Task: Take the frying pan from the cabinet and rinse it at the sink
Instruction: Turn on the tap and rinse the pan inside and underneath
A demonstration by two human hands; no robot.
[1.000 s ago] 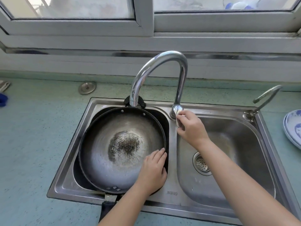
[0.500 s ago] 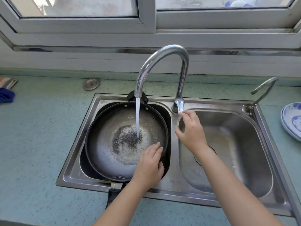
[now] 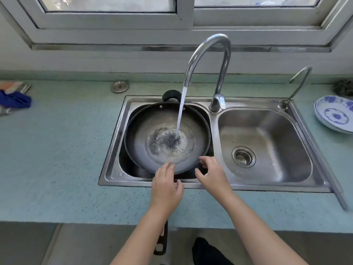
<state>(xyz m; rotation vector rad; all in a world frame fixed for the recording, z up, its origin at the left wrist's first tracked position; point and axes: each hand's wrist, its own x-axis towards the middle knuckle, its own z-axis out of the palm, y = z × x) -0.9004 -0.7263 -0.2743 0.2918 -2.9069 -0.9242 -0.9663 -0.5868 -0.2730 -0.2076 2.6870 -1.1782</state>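
Now the frying pan (image 3: 164, 131) is seen seated in the left basin of the sink (image 3: 267, 103), its long handle (image 3: 162, 243) stuck out over the front edge of the worktop (image 3: 57, 159). Water (image 3: 180, 111) is being poured from the tall faucet (image 3: 210, 46) straight onto the dark, worn middle of the pan, and a shallow pool is spread there. The left hand (image 3: 166, 188) is held open, fingers laid out straight over the near rim. The right hand (image 3: 212, 175) is kept just beside it at the rim's near right, fingers loosely curled, nothing gripped; whether the rim is touched cannot be told. Off to the right, blue-patterned plates (image 3: 336, 115) are stacked on the worktop.
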